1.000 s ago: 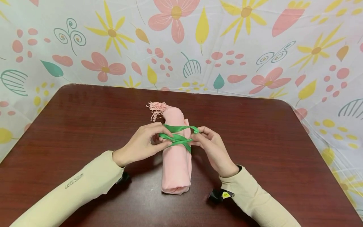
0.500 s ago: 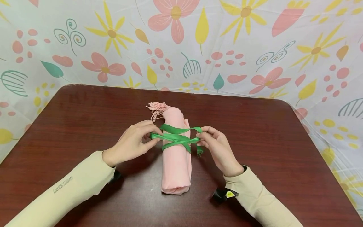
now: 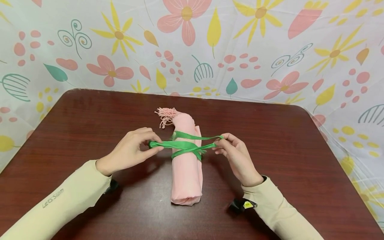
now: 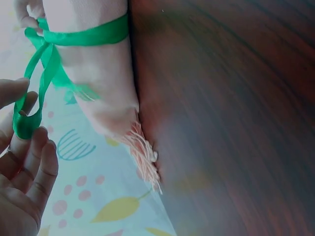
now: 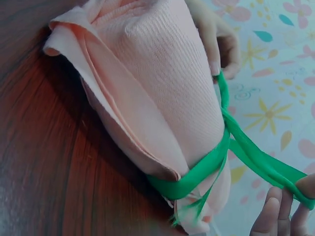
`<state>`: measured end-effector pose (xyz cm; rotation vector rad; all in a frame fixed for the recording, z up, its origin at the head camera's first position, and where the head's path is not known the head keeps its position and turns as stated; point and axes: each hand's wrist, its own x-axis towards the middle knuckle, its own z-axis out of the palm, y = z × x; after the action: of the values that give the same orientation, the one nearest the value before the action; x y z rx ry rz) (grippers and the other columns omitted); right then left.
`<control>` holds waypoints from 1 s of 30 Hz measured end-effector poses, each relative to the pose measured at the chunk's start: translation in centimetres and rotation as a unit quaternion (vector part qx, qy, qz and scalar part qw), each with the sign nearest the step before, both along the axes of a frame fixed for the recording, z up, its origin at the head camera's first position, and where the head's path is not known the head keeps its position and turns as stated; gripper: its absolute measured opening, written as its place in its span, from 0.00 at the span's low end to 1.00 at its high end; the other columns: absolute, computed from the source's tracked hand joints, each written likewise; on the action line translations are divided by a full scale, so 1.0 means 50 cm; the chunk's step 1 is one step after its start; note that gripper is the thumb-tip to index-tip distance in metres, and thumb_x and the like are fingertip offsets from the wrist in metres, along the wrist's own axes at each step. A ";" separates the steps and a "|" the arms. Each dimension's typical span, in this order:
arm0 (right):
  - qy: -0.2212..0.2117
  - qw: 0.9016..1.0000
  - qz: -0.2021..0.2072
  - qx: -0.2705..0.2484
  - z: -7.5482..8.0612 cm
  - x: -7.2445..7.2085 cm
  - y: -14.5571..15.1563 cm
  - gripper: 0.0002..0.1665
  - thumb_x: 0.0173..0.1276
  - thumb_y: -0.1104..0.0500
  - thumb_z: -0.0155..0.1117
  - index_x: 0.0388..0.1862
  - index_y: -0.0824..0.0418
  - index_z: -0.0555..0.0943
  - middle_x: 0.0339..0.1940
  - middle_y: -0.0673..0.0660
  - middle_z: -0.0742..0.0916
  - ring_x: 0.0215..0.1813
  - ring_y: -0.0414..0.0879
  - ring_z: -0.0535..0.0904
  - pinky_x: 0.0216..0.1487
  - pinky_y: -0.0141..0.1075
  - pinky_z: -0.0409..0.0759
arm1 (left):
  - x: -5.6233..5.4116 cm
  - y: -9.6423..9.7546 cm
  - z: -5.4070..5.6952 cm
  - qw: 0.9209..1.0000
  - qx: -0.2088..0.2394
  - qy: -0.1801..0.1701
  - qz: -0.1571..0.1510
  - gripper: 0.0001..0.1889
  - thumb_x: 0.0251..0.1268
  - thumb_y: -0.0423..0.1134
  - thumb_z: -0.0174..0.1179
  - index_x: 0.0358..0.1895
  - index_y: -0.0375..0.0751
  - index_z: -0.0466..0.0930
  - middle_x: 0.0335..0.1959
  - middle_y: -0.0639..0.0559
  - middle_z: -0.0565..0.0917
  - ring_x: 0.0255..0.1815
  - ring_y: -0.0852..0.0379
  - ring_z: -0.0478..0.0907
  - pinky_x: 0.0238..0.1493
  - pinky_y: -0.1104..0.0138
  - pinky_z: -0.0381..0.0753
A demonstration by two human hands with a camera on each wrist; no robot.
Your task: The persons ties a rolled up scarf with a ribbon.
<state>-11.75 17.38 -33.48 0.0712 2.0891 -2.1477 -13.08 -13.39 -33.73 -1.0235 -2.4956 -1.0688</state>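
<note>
A rolled pink scarf (image 3: 186,176) with a fringe (image 3: 166,116) at its far end lies lengthwise on the table. Around its middle runs a green ribbon (image 3: 183,145), crossed on top. On the left, my left hand (image 3: 132,148) pinches a ribbon loop between thumb and fingers; the left wrist view shows that loop (image 4: 27,125) at the fingertips. My right hand (image 3: 235,156) pinches the ribbon on the other side, and two strands stretch from it back to the scarf. In the right wrist view a frayed ribbon end (image 5: 189,214) hangs beside the roll.
The dark brown wooden table (image 3: 264,133) reaches back to a white curtain (image 3: 192,60) printed with flowers and leaves. Black wrist devices sit under both cuffs, one near the right sleeve (image 3: 237,205).
Both hands have moved apart, the left hand to the left and the right hand to the right. The green loops have been drawn out longer and the crossing looks tighter. The scarf stays in place.
</note>
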 end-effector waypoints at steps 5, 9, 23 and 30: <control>0.001 1.000 -0.002 -0.010 -0.003 0.000 0.010 0.05 0.68 0.66 0.53 0.33 0.58 0.73 0.32 0.49 0.81 0.36 0.41 0.82 0.41 0.30 0.78 | -0.001 -0.015 0.000 1.000 -0.007 0.005 0.006 0.07 0.52 0.37 0.71 0.32 0.51 0.83 0.25 0.66 0.75 0.30 0.70 0.72 0.27 0.69 0.78; -0.001 1.000 -0.006 -0.021 -0.007 0.000 0.019 0.03 0.69 0.64 0.55 0.34 0.60 0.72 0.33 0.49 0.81 0.37 0.42 0.81 0.41 0.30 0.78 | 0.002 -0.027 -0.003 1.000 -0.021 -0.004 0.011 0.07 0.52 0.36 0.71 0.32 0.50 0.83 0.25 0.66 0.74 0.29 0.70 0.71 0.28 0.70 0.78; -0.004 0.999 -0.026 -0.022 -0.018 0.006 0.060 0.05 0.69 0.66 0.55 0.34 0.58 0.75 0.34 0.48 0.82 0.36 0.41 0.81 0.42 0.29 0.79 | 0.010 -0.062 -0.016 0.992 -0.102 0.064 0.030 0.07 0.51 0.36 0.71 0.29 0.51 0.81 0.21 0.64 0.66 0.26 0.70 0.60 0.24 0.75 0.62; -0.005 0.999 -0.026 -0.018 -0.023 0.008 0.074 0.03 0.69 0.64 0.59 0.38 0.61 0.74 0.34 0.49 0.83 0.38 0.42 0.81 0.43 0.30 0.79 | 0.007 -0.071 -0.017 0.990 -0.106 0.091 0.018 0.07 0.51 0.33 0.70 0.29 0.50 0.82 0.20 0.65 0.66 0.28 0.69 0.61 0.30 0.73 0.63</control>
<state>-11.34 21.08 -34.62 0.1334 2.0638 -2.2081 -12.74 -16.95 -34.59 -1.0757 -2.5051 -0.6764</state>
